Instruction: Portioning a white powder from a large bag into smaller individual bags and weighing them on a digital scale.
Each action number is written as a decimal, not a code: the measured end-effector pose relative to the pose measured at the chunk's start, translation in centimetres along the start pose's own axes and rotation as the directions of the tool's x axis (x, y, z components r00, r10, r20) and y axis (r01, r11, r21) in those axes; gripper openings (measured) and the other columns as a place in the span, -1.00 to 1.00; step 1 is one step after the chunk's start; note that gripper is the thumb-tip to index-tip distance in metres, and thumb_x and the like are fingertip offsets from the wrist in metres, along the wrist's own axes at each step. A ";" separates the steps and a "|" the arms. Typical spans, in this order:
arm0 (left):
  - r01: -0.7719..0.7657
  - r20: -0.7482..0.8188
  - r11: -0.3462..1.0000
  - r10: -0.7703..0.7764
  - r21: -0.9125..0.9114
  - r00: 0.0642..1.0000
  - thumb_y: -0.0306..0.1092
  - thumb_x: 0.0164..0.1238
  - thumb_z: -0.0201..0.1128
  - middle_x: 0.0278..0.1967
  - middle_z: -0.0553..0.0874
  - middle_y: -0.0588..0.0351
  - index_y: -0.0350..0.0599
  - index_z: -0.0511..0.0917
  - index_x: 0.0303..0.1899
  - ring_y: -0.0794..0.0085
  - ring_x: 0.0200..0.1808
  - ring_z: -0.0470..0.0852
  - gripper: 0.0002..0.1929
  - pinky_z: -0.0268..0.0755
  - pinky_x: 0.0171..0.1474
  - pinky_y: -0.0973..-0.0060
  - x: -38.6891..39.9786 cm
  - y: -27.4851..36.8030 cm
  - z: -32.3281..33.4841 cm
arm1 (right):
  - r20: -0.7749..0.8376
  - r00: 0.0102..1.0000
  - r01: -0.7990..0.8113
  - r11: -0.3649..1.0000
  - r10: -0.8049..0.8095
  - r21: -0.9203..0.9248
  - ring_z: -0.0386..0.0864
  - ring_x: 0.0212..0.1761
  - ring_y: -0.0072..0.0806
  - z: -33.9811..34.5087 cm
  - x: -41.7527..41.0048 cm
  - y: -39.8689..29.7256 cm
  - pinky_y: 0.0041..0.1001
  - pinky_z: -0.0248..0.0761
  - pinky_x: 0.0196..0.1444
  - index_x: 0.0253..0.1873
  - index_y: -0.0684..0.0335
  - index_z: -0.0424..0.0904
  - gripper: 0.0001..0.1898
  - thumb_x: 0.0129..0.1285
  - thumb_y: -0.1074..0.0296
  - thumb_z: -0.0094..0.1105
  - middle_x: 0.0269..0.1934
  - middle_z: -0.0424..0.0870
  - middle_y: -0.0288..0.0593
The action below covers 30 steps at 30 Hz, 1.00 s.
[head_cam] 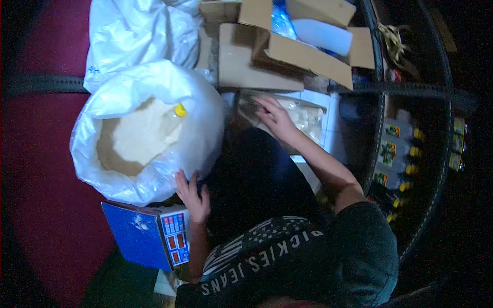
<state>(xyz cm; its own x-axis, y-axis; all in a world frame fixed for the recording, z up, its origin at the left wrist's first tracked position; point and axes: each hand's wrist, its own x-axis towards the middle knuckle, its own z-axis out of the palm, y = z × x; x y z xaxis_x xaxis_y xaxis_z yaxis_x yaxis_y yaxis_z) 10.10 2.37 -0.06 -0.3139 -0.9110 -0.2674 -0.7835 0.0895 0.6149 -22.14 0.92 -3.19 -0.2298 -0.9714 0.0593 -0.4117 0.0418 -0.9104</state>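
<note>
A large white plastic sack (pixel 208 111) with a rolled-down rim holds pale powder (pixel 134 134). In the powder lies a clear plastic container, perhaps a cut bottle, with a yellow cap (pixel 180 110). My left hand (pixel 193 197) is at the sack's lower right rim with fingers spread, holding nothing. Below the sack stands a digital scale with a blue platform (pixel 134 235) and a keypad facing right. My right hand (pixel 271 115), slightly blurred, hovers above a box of clear plastic bags (pixel 304 117), fingers apart and slightly bent, with nothing visible in them.
Behind my right hand is an open cardboard carton (pixel 308 57) with blue and white plastic inside. Another white sack (pixel 142 30) stands at the upper left. Metal shelving on the right bears several yellow-capped bottles (pixel 396 154). Dark red surfaces (pixel 50 161) lie at the left.
</note>
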 end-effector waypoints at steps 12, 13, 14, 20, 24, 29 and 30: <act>-0.209 -0.126 0.965 0.230 0.158 0.965 -0.31 0.21 0.07 0.34 0.10 -0.16 -0.11 0.37 0.15 -0.03 0.38 -0.02 -0.56 -0.21 0.31 0.11 -1.5 -1.1 0.9 | -0.291 0.813 -0.582 0.700 0.504 -0.415 0.47 0.03 -0.15 -10.3 -17.5 15.0 -0.36 0.43 0.01 0.19 0.18 0.35 -0.50 0.10 0.32 0.15 0.22 0.22 0.08; -0.202 -0.127 0.967 0.222 0.154 0.967 -0.33 0.20 0.07 0.34 0.10 -0.15 -0.12 0.37 0.15 -0.02 0.38 -0.03 -0.56 -0.21 0.31 0.11 -1.6 -1.1 1.0 | -0.290 0.814 -0.580 0.703 0.503 -0.411 0.47 0.03 -0.15 -9.8 -16.3 15.5 -0.36 0.43 0.01 0.19 0.18 0.35 -0.50 0.10 0.32 0.15 0.22 0.22 0.08; -0.200 -0.129 0.967 0.222 0.160 0.967 -0.33 0.20 0.07 0.34 0.10 -0.15 -0.12 0.37 0.15 -0.02 0.38 -0.03 -0.56 -0.21 0.31 0.11 -1.6 -1.0 0.9 | -0.328 0.850 -0.526 0.649 0.412 -0.550 0.50 -0.01 -0.14 -9.0 -14.8 16.1 -0.35 0.42 -0.01 0.17 0.20 0.37 -0.52 0.10 0.34 0.13 0.15 0.32 0.09; -0.117 -0.115 0.978 0.138 0.173 0.984 -0.36 0.19 0.09 0.34 0.10 -0.15 -0.14 0.37 0.15 -0.02 0.38 -0.03 -0.56 -0.23 0.33 0.13 -1.6 -0.7 0.3 | -0.494 0.571 -0.777 0.626 0.655 -0.067 0.61 -0.36 -0.24 -4.8 -7.1 22.0 -0.37 0.47 -0.30 0.04 0.23 0.48 -0.62 0.06 0.38 0.10 -0.32 0.62 -0.01; -0.177 -0.082 0.975 0.188 0.131 0.979 -0.39 0.19 0.09 0.33 0.11 -0.16 -0.15 0.37 0.14 -0.04 0.38 -0.03 -0.56 -0.22 0.35 0.14 -0.6 -0.8 1.4 | -0.546 0.513 -0.823 0.560 0.662 -0.094 0.58 -0.55 -0.37 -5.7 -7.9 30.7 -0.39 0.42 -0.57 -0.07 0.27 0.53 -0.69 0.03 0.37 0.10 -0.46 0.62 -0.03; -0.172 -0.107 0.973 0.189 0.155 0.976 -0.41 0.18 0.10 0.32 0.13 -0.17 -0.15 0.37 0.14 -0.04 0.38 -0.02 -0.57 -0.21 0.35 0.15 -0.6 -1.1 1.2 | -0.497 0.457 -0.862 0.505 0.738 -0.043 0.58 -0.58 -0.34 -3.9 -6.7 29.8 -0.36 0.41 -0.57 -0.11 0.28 0.53 -0.72 0.05 0.37 0.08 -0.55 0.60 -0.06; -0.150 -0.110 0.974 0.170 0.167 0.979 -0.42 0.18 0.11 0.32 0.13 -0.17 -0.15 0.38 0.13 -0.04 0.37 -0.01 -0.57 -0.20 0.35 0.16 -0.9 -1.1 0.8 | -0.424 0.440 -0.861 0.506 0.792 0.051 0.59 -0.57 -0.31 -3.5 -6.2 27.9 -0.34 0.41 -0.55 -0.11 0.26 0.53 -0.73 0.06 0.37 0.08 -0.56 0.60 -0.05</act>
<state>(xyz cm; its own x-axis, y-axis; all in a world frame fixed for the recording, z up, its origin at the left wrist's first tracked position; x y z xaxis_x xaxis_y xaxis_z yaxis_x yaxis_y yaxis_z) 10.83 3.44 -1.05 -0.3813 -0.9213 -0.0759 -0.8059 0.2911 0.5155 -35.24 8.92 -27.53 -0.8010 -0.2949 -0.5210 0.0348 0.8459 -0.5323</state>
